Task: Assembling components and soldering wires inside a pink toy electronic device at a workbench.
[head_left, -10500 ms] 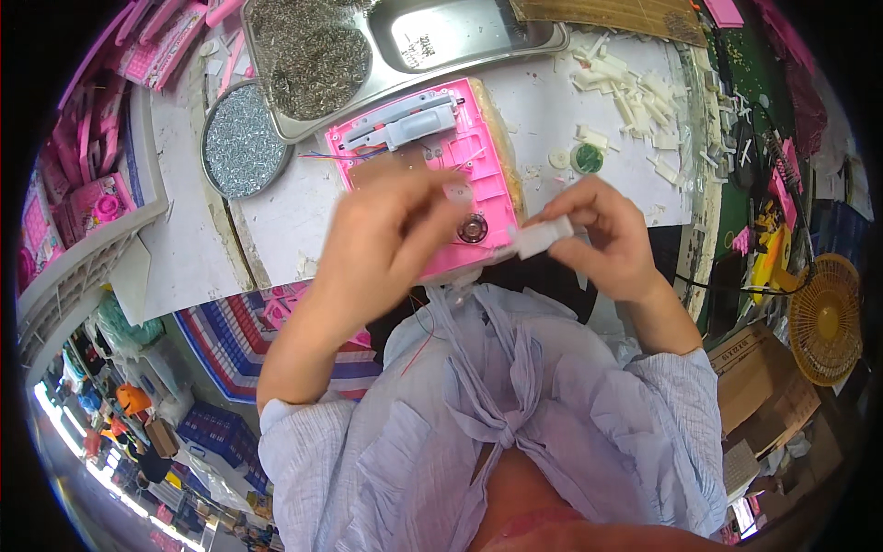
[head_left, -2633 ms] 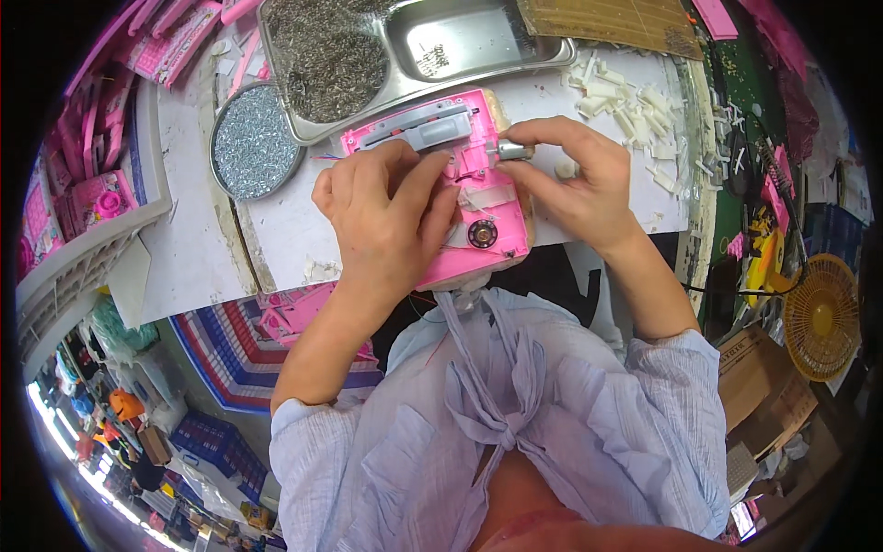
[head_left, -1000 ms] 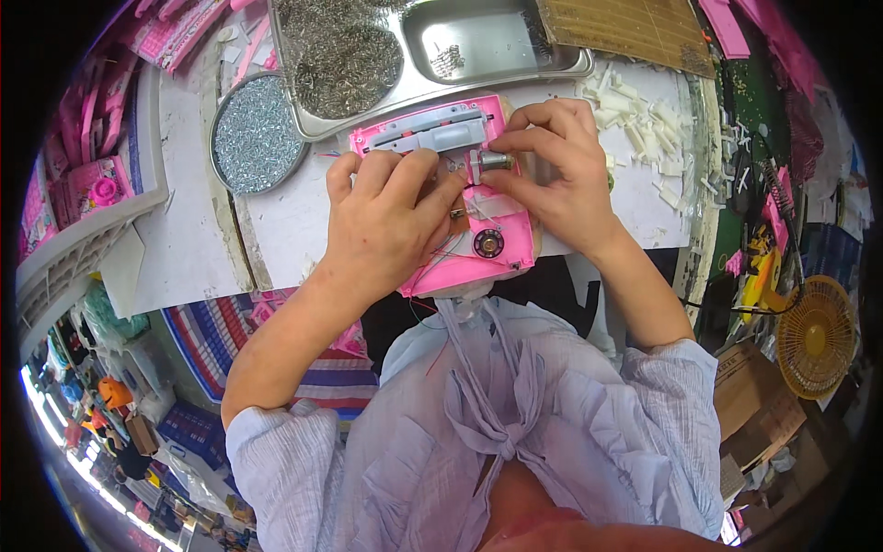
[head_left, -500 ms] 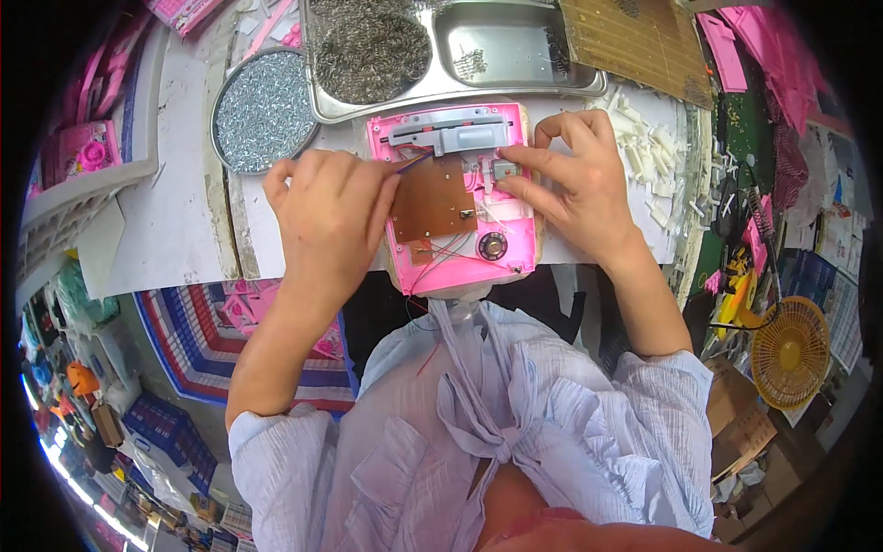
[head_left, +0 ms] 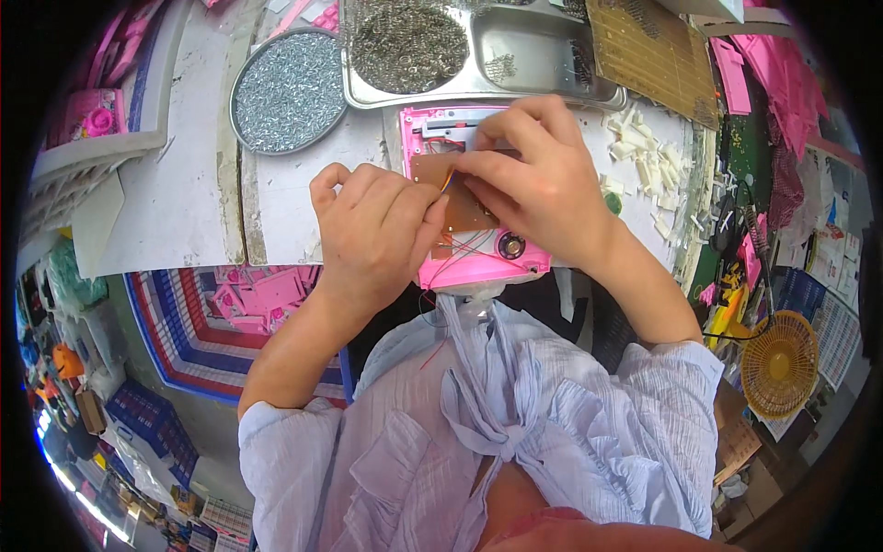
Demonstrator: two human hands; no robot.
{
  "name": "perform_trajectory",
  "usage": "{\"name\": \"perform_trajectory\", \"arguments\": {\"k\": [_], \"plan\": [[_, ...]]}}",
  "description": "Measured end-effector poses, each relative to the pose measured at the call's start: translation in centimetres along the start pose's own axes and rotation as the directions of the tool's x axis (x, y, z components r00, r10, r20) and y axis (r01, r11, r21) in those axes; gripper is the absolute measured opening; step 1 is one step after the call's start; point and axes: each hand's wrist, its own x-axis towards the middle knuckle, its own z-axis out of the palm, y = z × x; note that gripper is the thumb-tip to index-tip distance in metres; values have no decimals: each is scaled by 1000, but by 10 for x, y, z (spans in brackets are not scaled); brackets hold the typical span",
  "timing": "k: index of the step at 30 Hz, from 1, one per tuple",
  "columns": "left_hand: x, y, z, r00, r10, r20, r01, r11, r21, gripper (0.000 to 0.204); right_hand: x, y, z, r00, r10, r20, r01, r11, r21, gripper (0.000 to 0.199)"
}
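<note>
A pink plastic housing lies open at the table's front edge, its inner side up. Inside it are a brown circuit board, a grey slotted part, thin red wires and a round black speaker. My left hand is closed at the board's left edge, pinching a small bundle of yellow and dark wires. From the other side my right hand reaches over the housing, thumb and forefinger closed at the upper end of that bundle. Its palm hides the housing's right part.
Beyond the housing stands a metal tray with springs. A round dish of screws is at the left. White plastic pieces and cardboard lie right. Below the left table edge sits a striped basket with pink parts.
My right hand has left the grey metal part at the housing's right side and moved left to the wires. My left hand still holds the bundle. The whole view has shifted slightly.
</note>
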Motion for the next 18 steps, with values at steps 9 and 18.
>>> {"name": "perform_trajectory", "arguments": {"k": [9, 18], "plan": [[1, -3, 0, 999, -7, -35, 6, 1000, -24, 20, 7, 8, 2, 988, -123, 93, 124, 992, -6, 26], [-3, -8, -8, 1000, -19, -22, 18, 1000, -3, 24, 11, 10, 5, 993, -115, 32, 114, 993, 32, 22]]}}
